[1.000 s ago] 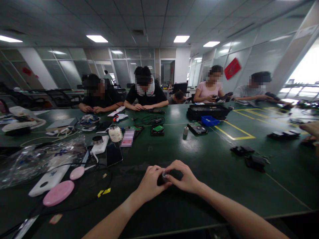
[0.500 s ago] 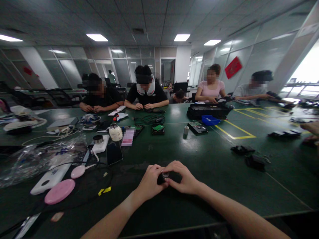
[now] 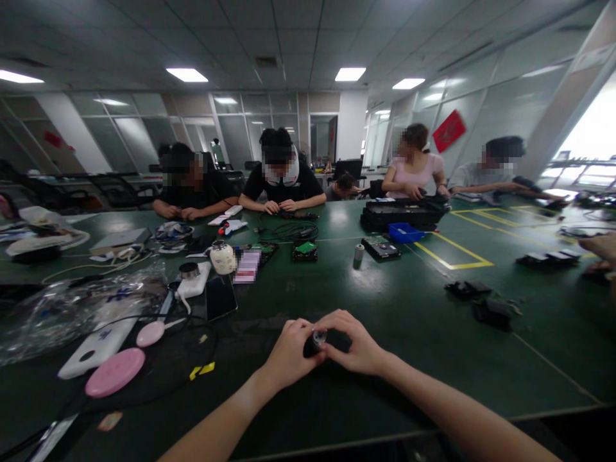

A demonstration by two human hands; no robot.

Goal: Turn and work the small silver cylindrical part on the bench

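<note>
A small round metal part point(image 3: 319, 336) sits between my hands, its silvery end face turned up toward me. My left hand point(image 3: 294, 350) curls around it from the left, fingertips and thumb closed against its side. From the right, my right hand point(image 3: 353, 343) pinches the same part between thumb and forefinger. The lower body of the part is dark and mostly hidden by my fingers, so its exact kind is unclear. Both hands are low over the green table point(image 3: 283, 292), close to its near edge.
To the left lie a phone point(image 3: 221, 297), a pink oval object point(image 3: 115, 372), yellow tape pieces point(image 3: 202, 370) and clear plastic wrap point(image 3: 96, 308). Farther off are a metal cylinder point(image 3: 359, 255), a hard drive point(image 3: 381, 247), a blue tray point(image 3: 405, 233) and black parts point(image 3: 491, 313). Several people sit opposite.
The round part has tilted so that more of its silvery face shows. My hands stay in nearly the same place. Across the table, the person in pink has turned and shifted right.
</note>
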